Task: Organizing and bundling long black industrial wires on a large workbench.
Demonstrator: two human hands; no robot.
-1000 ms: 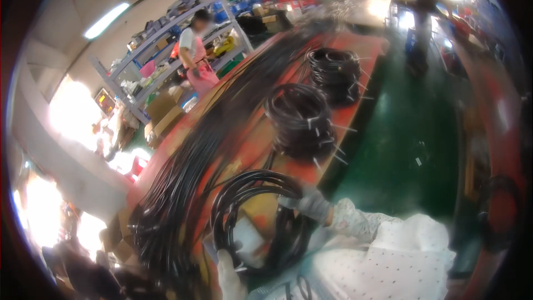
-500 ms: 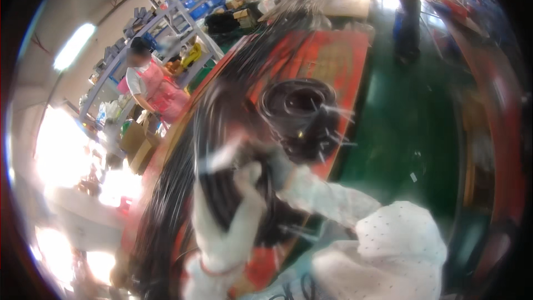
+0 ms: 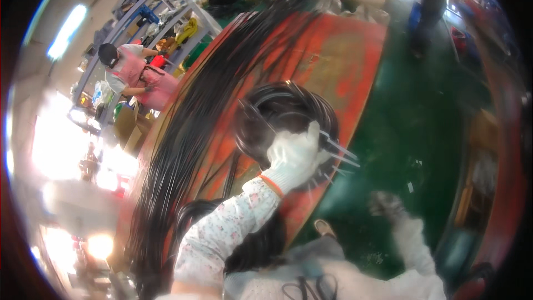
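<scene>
Worn orange table (image 3: 327, 61); gloved left hand (image 3: 294, 158) grips glossy black cable coil (image 3: 283, 114).

Obscured: coil (image 3: 286, 114) partly hidden behind the gloved left hand (image 3: 294, 158); right hand (image 3: 386, 204) blurred, its grip unreadable; cable bundle (image 3: 183, 150) ran out at the lower edge; shelves (image 3: 166, 5) and distant person (image 3: 133, 72) were too blurred for detail.

The cable coil (image 3: 288, 114) was black; the glove (image 3: 294, 158) white with an orange cuff; the sleeve (image 3: 227, 233) floral; the bench (image 3: 333, 61) orange-red; the floor (image 3: 411, 133) green.
</scene>
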